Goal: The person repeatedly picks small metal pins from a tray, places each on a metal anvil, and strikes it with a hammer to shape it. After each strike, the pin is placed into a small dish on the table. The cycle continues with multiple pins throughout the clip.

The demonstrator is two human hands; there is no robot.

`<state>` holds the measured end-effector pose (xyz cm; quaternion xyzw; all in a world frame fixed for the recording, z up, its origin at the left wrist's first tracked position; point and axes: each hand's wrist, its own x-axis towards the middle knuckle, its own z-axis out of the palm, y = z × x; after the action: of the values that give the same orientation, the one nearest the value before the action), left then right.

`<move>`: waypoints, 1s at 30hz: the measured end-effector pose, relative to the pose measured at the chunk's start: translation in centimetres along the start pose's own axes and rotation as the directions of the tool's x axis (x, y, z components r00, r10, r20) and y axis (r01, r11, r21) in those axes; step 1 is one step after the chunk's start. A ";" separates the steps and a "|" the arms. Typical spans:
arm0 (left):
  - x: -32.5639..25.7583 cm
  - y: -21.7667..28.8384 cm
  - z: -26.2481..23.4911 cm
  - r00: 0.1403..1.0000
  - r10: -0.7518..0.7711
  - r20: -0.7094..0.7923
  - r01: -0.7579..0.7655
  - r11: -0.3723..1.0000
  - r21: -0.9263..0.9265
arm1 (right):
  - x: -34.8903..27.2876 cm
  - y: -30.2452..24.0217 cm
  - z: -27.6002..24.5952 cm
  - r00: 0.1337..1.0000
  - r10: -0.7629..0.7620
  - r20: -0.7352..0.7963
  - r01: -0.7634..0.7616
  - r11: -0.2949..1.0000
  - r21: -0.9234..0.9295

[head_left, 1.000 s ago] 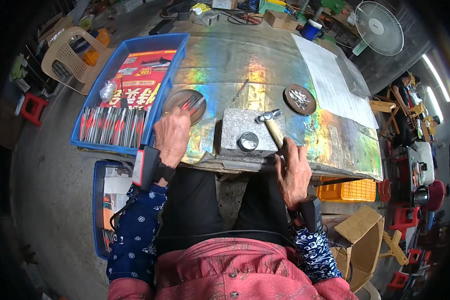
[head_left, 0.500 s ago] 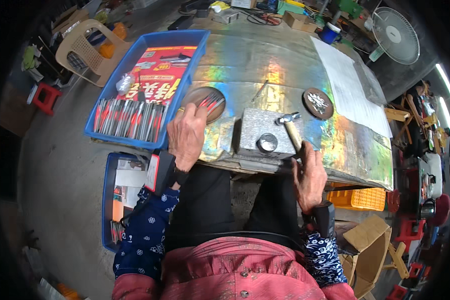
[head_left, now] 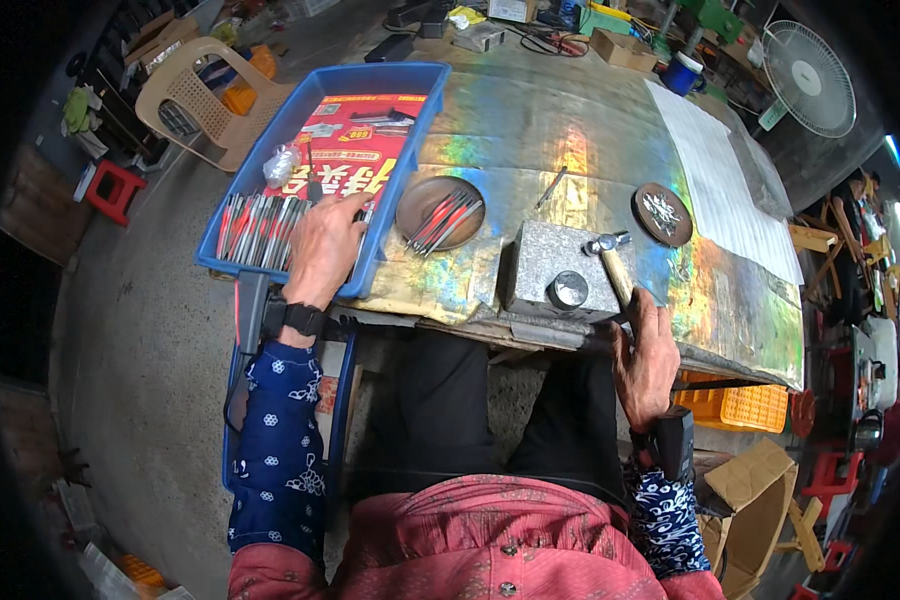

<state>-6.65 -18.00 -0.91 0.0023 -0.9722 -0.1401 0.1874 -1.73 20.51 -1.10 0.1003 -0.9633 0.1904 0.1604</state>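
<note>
The left hand (head_left: 320, 250) rests, fingers curled loosely, on the row of red-and-silver rods (head_left: 255, 225) in the blue tray (head_left: 370, 80) at the counter (head_left: 530, 110) edge; whether it grips one cannot be told. The right hand (head_left: 648, 355) is closed around a hammer (head_left: 615, 262) handle, head beside the metal block (head_left: 555, 275). Risk: the tray overhangs the edge, so downward pressure could tip it and spill rods; more lie in the brown dish (head_left: 440, 212).
</note>
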 end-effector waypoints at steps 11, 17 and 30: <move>0.3 0.1 0.4 0.998 -0.022 0.056 0.024 0.999 -0.044 | 0.0 0.1 0.2 1.000 0.016 0.005 -0.016 1.000 -0.026; 0.3 -0.6 1.3 0.996 0.061 -0.064 -0.068 0.991 -0.118 | 0.2 -0.5 -0.7 1.000 0.012 0.006 -0.012 1.000 -0.028; -1.2 -2.2 0.7 0.970 -0.236 0.055 0.241 0.908 -0.342 | 2.7 7.2 -2.5 0.990 0.139 -0.014 -0.139 0.990 -0.020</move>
<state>-5.93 -19.90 -2.56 0.0872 -0.9258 -0.3308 0.1605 -5.38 27.71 -0.43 0.0299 -0.9689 0.1917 0.1536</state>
